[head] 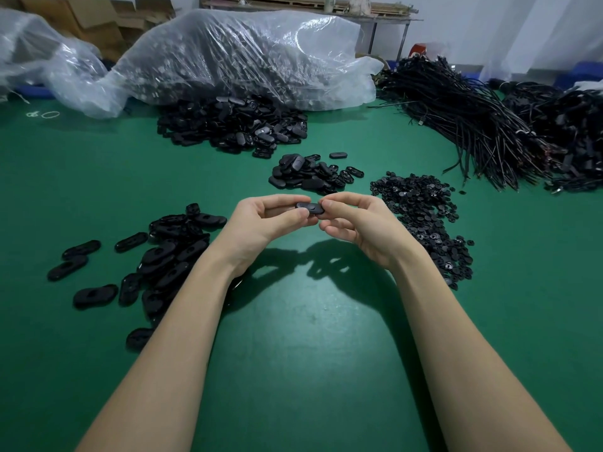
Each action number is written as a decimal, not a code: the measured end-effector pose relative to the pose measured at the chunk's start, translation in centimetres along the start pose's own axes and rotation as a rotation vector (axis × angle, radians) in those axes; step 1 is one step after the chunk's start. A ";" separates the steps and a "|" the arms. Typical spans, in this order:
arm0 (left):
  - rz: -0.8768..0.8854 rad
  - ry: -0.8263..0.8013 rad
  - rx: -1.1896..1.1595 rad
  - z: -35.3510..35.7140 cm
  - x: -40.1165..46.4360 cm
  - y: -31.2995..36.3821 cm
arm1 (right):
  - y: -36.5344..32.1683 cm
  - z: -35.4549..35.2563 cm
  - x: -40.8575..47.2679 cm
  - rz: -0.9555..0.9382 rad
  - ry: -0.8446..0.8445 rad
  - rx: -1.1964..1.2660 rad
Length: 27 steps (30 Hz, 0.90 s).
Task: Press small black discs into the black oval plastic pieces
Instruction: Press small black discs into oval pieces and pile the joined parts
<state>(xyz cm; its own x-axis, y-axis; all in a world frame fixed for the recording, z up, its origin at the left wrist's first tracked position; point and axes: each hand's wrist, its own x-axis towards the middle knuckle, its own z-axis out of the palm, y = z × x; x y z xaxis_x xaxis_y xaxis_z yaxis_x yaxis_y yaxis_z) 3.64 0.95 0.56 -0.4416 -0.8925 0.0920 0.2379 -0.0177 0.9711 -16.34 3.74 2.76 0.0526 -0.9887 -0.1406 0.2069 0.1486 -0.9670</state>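
One black oval piece (pixel 310 207) is held up above the green table between both hands. My left hand (pixel 264 223) pinches its left end with thumb and fingers; my right hand (pixel 354 223) pinches its right end. Whether a disc sits in it I cannot tell. A heap of small black discs (pixel 424 210) lies just right of my right hand. A pile of oval pieces (pixel 173 252) lies to the left of my left forearm. Another small pile of ovals (pixel 310 174) sits right behind the hands.
A bigger heap of ovals (pixel 231 125) spills from a clear plastic bag (pixel 244 57) at the back. Bundles of black cables (pixel 483 125) fill the back right. The green table (pixel 293 321) shows bare between my forearms. Cardboard boxes (pixel 91 21) stand far left.
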 end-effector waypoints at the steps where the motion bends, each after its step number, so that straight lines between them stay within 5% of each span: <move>1: 0.002 0.006 -0.002 0.0 0.0 0.0 | 0.0 0.0 0.0 0.002 -0.001 -0.005; 6: 0.018 0.036 0.068 0.1 0.2 -0.2 | -0.1 0.0 -0.1 -0.057 0.017 -0.083; 13: 0.095 0.195 0.247 0.9 0.5 -0.5 | -0.2 0.9 0.1 -0.293 0.184 -0.603; 27: 0.136 0.199 0.310 1.3 0.5 -0.9 | -0.8 0.5 -0.1 -0.014 0.172 -0.213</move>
<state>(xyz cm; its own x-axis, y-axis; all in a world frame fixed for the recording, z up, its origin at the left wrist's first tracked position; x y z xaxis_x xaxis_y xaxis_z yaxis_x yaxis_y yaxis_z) 2.09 1.05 -0.01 -0.2401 -0.9479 0.2092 -0.0037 0.2164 0.9763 -15.97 3.69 3.65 -0.1190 -0.9825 -0.1436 -0.0050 0.1453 -0.9894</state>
